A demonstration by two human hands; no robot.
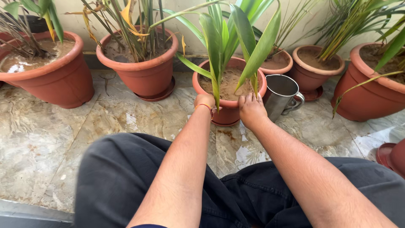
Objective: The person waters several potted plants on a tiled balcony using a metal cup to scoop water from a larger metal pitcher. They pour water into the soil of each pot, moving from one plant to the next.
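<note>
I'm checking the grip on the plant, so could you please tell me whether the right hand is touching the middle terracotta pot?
Touching. The head view shows the right hand resting on the near rim of the terracotta pot, its fingers curled over the edge.

We see a floor of glossy, marbled stone tiles in beige and brown veining, with damp patches and pale streaks catching soft daylight. Along the back runs a plain cream-coloured wall that meets the floor at a dark grey skirting strip. Lined up against it we find round terracotta-coloured plastic plant pots: a large one at far left, another on a matching saucer, and three more toward the right, all holding long green, partly yellowed leaves.
</note>
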